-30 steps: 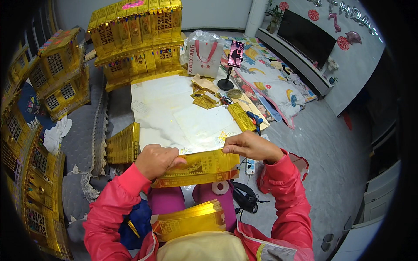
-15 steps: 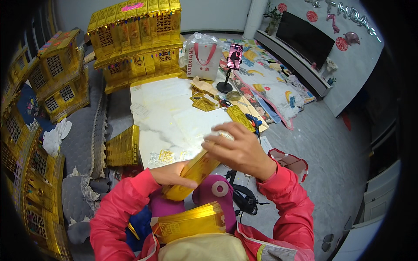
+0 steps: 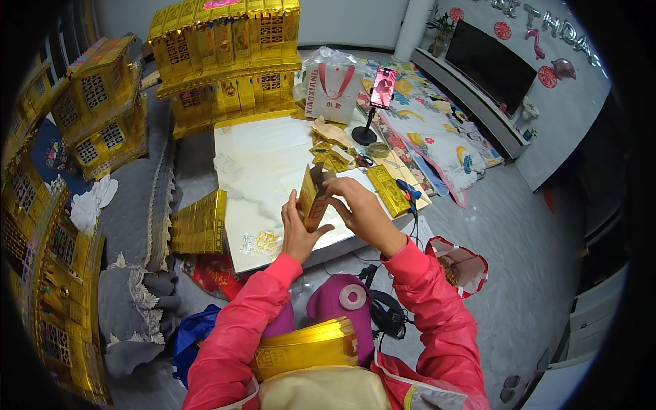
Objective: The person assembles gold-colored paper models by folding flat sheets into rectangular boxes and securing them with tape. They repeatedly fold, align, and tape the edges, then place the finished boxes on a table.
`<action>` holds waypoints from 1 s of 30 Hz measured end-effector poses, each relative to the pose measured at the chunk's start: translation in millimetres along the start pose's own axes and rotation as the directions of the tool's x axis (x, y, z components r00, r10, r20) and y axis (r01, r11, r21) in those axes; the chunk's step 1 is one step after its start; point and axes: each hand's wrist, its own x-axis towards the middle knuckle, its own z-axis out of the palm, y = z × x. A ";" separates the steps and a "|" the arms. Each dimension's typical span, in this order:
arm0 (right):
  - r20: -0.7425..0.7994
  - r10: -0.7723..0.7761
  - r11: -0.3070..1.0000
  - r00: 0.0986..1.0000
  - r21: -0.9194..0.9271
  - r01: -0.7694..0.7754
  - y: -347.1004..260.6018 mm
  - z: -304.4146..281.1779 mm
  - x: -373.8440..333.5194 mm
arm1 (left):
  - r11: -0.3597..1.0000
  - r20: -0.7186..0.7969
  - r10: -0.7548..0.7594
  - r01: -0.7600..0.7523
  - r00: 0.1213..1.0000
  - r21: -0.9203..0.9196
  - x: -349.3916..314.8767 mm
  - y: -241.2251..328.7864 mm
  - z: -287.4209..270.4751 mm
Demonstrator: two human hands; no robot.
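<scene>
A small gold cardboard box (image 3: 311, 198) stands tilted above the near part of the white table (image 3: 263, 171), its upper end open and dark inside. My left hand (image 3: 301, 232) grips its lower part, thumb out to the right and fingers along the left side. At its upper right edge, my right hand (image 3: 360, 210) pinches the box wall with bent fingers; the thumb is partly hidden. Across my lap lies a stack of flat gold printed card (image 3: 307, 348). A roll of tape (image 3: 353, 296) rests on my right knee.
On the table are a long gold box (image 3: 388, 191), a blue-handled tool (image 3: 410, 191), scissors (image 3: 365, 162), gold scraps (image 3: 331, 157) and a phone on a stand (image 3: 365, 133). A large gold paper house (image 3: 225, 61) rises behind; a red-white bag (image 3: 465, 266) sits on the floor.
Both hands have carried the gold box forward from above my lap to over the table and turned it more upright. Its open end now shows, and my right hand has shifted to its edge.
</scene>
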 end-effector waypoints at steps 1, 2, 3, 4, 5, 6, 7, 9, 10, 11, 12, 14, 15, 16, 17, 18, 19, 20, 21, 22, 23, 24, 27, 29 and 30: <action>0.023 -0.043 0.999 0.999 -0.032 0.044 4.8 4.3 -0.8 | 0.998 -0.005 0.044 -0.044 0.999 0.052 -1.1 -0.4 1.1; 0.050 -0.083 0.994 0.995 -0.063 0.086 9.2 7.9 -2.0 | 0.993 0.015 0.070 -0.071 0.997 0.099 -1.5 0.0 1.4; 0.113 -0.073 0.993 0.991 -0.081 0.082 12.7 10.5 -4.5 | 0.991 0.032 0.091 -0.094 0.995 0.092 -1.9 -0.2 -2.4; 0.138 -0.075 0.992 0.988 -0.088 0.088 15.7 12.5 -6.5 | 0.976 0.030 0.165 -0.168 0.986 0.138 -1.7 0.1 -6.8; 0.163 -0.078 0.991 0.984 -0.091 0.093 17.9 14.7 -8.8 | 0.957 0.044 0.226 -0.230 0.973 0.178 -0.7 -0.3 -12.6; 0.195 -0.065 0.992 0.979 -0.093 0.084 19.1 16.7 -10.8 | 0.933 0.059 0.282 -0.288 0.958 0.218 0.5 -0.7 -19.1; 0.177 -0.053 0.994 0.983 -0.087 0.070 19.9 17.6 -12.7 | 0.891 0.061 0.387 -0.390 0.920 0.232 3.1 -1.6 -24.8; 0.182 -0.083 0.993 0.980 -0.066 0.096 20.9 18.3 -13.4 | 0.820 0.158 0.475 -0.501 0.865 0.278 8.3 -3.5 -34.8; 0.185 -0.098 0.992 0.978 -0.057 0.110 21.0 18.0 -13.0 | 0.782 0.203 0.512 -0.550 0.835 0.292 10.8 -4.2 -38.3; 0.196 -0.102 0.992 0.975 -0.054 0.115 20.5 17.1 -12.6 | 0.782 0.188 0.516 -0.549 0.836 0.294 13.0 -4.3 -40.9; 0.211 -0.108 0.991 0.971 -0.051 0.121 19.9 16.2 -11.8 | 0.770 0.209 0.515 -0.556 0.831 0.314 15.7 -4.5 -42.8; 0.211 -0.090 0.994 0.973 -0.044 0.101 17.0 15.0 -12.8 | 0.735 0.263 0.528 -0.589 0.808 0.336 19.4 -5.2 -46.4; 0.192 -0.071 0.996 0.979 -0.042 0.081 15.3 15.4 -13.7 | 0.730 0.269 0.524 -0.589 0.808 0.347 20.4 -5.6 -47.2; 0.172 -0.054 0.997 0.984 -0.040 0.062 13.7 16.0 -15.1 | 0.727 0.278 0.515 -0.585 0.811 0.359 21.5 -6.4 -47.9; 0.121 -0.024 0.999 0.992 -0.031 0.028 11.5 18.8 -17.1 | 0.738 0.279 0.490 -0.563 0.826 0.372 22.1 -7.5 -47.6; 0.069 0.007 1.000 0.998 -0.020 -0.005 9.4 22.4 -19.7 | 0.747 0.269 0.503 -0.569 0.822 0.344 22.6 -8.9 -47.0; 0.023 0.040 0.999 0.999 -0.006 -0.040 7.8 26.0 -22.4 | 0.769 0.252 0.499 -0.558 0.829 0.313 22.7 -10.3 -45.1; -0.006 0.029 0.998 1.000 -0.055 -0.029 7.0 29.7 -25.0 | 0.788 0.241 0.497 -0.550 0.833 0.277 22.8 -11.8 -42.8; -0.030 0.018 0.994 0.999 -0.103 -0.021 6.8 32.7 -27.7 | 0.803 0.233 0.484 -0.534 0.843 0.265 23.0 -13.4 -41.4; -0.054 0.007 0.988 0.999 -0.152 -0.015 7.2 35.6 -30.0 | 0.815 0.229 0.475 -0.523 0.849 0.249 23.1 -14.4 -39.1; -0.052 -0.005 0.984 0.999 -0.176 -0.004 8.3 37.3 -32.1 | 0.826 0.216 0.475 -0.516 0.853 0.226 23.3 -14.8 -37.1; -0.049 -0.018 0.979 0.999 -0.202 0.008 9.7 38.5 -33.9 | 0.835 0.196 0.463 -0.499 0.864 0.230 23.2 -14.2 -35.1; -0.052 -0.031 0.978 0.998 -0.207 0.020 11.9 41.9 -37.5 | 0.902 0.070 0.397 -0.403 0.915 0.158 21.9 -5.9 -29.5; -0.057 -0.018 0.983 0.998 -0.185 0.008 12.4 41.6 -38.6 | 0.962 -0.046 0.272 -0.272 0.961 0.001 21.0 2.8 -28.3; -0.062 -0.004 0.985 0.998 -0.172 -0.006 12.1 41.1 -38.6 | 0.967 -0.017 0.253 -0.253 0.967 0.002 21.2 6.9 -29.2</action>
